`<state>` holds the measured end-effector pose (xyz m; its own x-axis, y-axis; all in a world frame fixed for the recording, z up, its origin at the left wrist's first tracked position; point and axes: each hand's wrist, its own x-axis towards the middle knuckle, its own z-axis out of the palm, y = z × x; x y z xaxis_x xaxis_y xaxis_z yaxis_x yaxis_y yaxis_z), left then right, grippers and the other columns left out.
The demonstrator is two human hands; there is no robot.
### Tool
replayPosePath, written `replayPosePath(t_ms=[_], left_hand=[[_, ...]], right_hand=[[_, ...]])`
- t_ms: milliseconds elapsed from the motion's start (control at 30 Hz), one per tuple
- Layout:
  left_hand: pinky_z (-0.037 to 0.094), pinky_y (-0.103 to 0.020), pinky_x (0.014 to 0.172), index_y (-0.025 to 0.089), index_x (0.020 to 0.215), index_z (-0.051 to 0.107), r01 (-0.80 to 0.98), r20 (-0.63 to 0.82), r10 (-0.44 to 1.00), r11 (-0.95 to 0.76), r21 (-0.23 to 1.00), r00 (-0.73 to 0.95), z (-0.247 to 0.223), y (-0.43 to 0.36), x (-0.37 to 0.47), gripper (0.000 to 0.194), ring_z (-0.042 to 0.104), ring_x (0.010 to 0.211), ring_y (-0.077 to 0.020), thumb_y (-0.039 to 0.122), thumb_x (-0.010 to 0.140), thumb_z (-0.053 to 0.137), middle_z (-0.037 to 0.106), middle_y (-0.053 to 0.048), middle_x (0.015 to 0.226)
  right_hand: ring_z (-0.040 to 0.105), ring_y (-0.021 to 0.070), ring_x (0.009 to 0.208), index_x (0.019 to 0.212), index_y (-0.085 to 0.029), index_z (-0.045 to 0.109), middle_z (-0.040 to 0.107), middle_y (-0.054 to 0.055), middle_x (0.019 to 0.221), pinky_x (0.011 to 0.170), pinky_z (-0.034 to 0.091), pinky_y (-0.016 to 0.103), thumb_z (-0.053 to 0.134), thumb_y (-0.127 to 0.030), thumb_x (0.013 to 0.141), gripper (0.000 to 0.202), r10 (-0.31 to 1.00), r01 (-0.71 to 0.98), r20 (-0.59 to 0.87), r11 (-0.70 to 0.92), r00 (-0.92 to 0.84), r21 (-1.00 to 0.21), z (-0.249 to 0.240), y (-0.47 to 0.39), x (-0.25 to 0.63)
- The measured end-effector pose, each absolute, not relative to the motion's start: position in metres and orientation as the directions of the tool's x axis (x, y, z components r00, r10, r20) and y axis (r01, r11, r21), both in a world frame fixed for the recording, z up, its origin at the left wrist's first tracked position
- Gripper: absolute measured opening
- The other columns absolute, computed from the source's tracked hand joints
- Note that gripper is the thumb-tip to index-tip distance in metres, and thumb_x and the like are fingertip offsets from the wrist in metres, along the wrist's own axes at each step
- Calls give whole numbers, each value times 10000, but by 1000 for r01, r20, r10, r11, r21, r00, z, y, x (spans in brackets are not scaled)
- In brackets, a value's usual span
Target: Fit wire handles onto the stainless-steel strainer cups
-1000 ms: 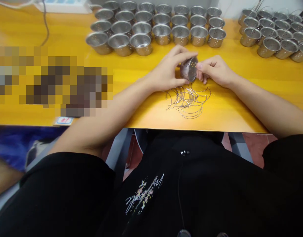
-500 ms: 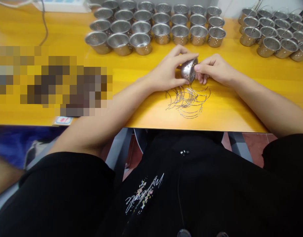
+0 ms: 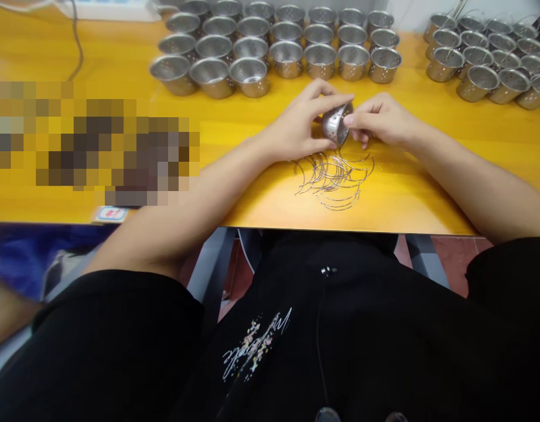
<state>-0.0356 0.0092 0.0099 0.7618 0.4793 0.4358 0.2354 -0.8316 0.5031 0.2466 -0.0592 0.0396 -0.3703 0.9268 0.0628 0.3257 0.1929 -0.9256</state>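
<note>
My left hand (image 3: 303, 120) grips a small perforated metal cup (image 3: 335, 124) between thumb and fingers, the cup tilted so that its mouth faces right. At that mouth is my right hand (image 3: 378, 120), its thumb and fingers pinched together at the rim; whatever they pinch is too small to make out. Just below the cup, a loose pile of thin curved wires (image 3: 335, 179) lies on the yellow table (image 3: 406, 205).
Rows of perforated metal cups (image 3: 288, 58) stand along the back. More cups with wire handles (image 3: 478, 83) are at the back right. A pixelated area covers the left. Another person's arm (image 3: 10, 313) shows at the lower left.
My right hand has shifted very slightly left and up at the cup's mouth. My left hand still holds the cup in nearly the same place.
</note>
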Motion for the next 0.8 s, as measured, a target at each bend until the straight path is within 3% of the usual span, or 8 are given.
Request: replayPosePath(t_ms=[200, 333, 400, 533, 800], left_hand=[[763, -655, 1227, 553, 1938, 656, 228, 423, 480, -823, 520, 769, 9, 10, -36, 988, 681, 1684, -491, 580, 975, 875, 741, -65, 1797], [766, -681, 1213, 548, 1957, 635, 235, 410, 473, -828, 510, 779, 13, 7, -37, 1007, 682, 1684, -513, 535, 978, 872, 767, -83, 1768], [770, -685, 1212, 540, 1972, 618, 228, 408, 466, -830, 510, 785, 16, 5, -37, 1049, 683, 1684, -523, 508, 958, 886, 786, -94, 1734], [782, -694, 1188, 567, 1956, 628, 218, 409, 463, -828, 517, 787, 17, 4, -38, 1037, 679, 1683, -525, 520, 953, 886, 793, -84, 1721], [790, -642, 1149, 546, 1875, 717, 244, 404, 498, -809, 535, 767, 16, 5, -38, 914, 686, 1680, -504, 629, 978, 872, 722, -65, 1824]], right_hand=[[459, 124, 576, 681, -245, 737, 587, -18, 622, 528, 551, 267, 1028, -703, 1063, 664, 928, 292, 79, 194, -364, -937, 38, -60, 245], [454, 102, 536, 700, -222, 774, 587, -34, 591, 508, 507, 230, 1010, -568, 1076, 563, 936, 263, 83, 180, -342, -948, 35, -58, 245], [474, 100, 529, 711, -219, 785, 603, -32, 584, 510, 487, 222, 1001, -589, 1102, 581, 939, 272, 82, 179, -333, -946, 33, -56, 246], [528, 130, 556, 715, -246, 800, 628, -11, 623, 521, 481, 258, 1025, -781, 1076, 683, 941, 298, 100, 201, -322, -933, 34, -57, 246], [507, 197, 596, 701, -315, 796, 631, 21, 641, 520, 516, 319, 1030, -779, 1010, 605, 950, 365, 55, 171, -306, -915, 38, -60, 245]])
